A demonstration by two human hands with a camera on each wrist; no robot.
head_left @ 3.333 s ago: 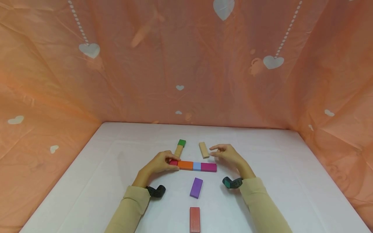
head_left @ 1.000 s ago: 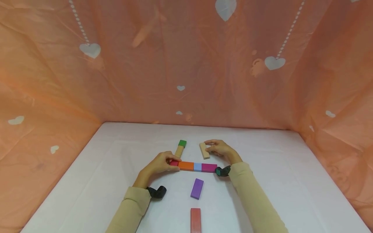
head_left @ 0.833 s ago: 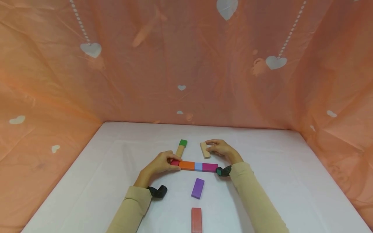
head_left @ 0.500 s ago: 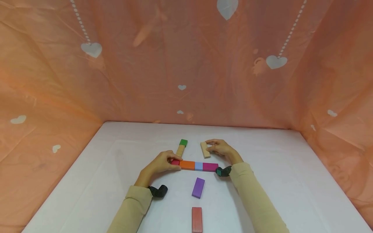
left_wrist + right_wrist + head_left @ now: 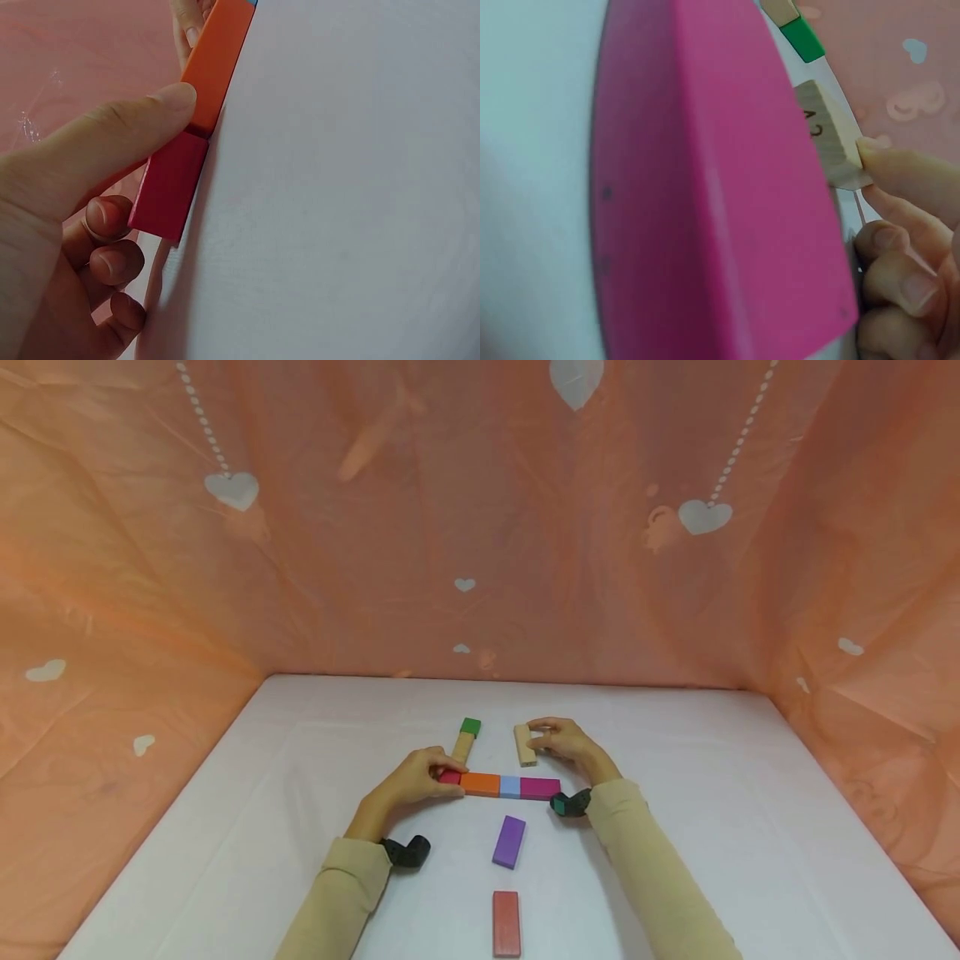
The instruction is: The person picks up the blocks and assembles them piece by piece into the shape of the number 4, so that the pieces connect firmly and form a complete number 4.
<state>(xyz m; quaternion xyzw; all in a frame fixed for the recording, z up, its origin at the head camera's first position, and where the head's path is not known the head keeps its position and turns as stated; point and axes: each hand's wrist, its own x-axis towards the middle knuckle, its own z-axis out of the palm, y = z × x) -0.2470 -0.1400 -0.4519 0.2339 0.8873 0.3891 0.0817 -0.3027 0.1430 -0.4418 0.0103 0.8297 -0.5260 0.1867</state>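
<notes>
A row of wooden blocks lies across the table: a crimson block (image 5: 171, 184), an orange block (image 5: 480, 785), a light blue block (image 5: 510, 787) and a magenta block (image 5: 540, 788). My left hand (image 5: 417, 776) holds the crimson block at the row's left end, thumb reaching over its joint with the orange one. Beyond the row, my right hand (image 5: 567, 741) pinches a plain wooden block (image 5: 524, 746) from its right side; dark marks show on its face in the right wrist view. Left of it, another plain block (image 5: 462, 747) meets a green block (image 5: 470, 727).
Nearer than the row lie a purple block (image 5: 509, 842) and a salmon-red block (image 5: 506, 924). The white table (image 5: 750, 827) is bounded by orange sheeting (image 5: 480, 527) with hearts at the back and sides.
My right hand has moved left from beside the plain block and taken hold of it. The block has since turned slightly, standing straighter away from me. My left hand has stayed at the crimson block.
</notes>
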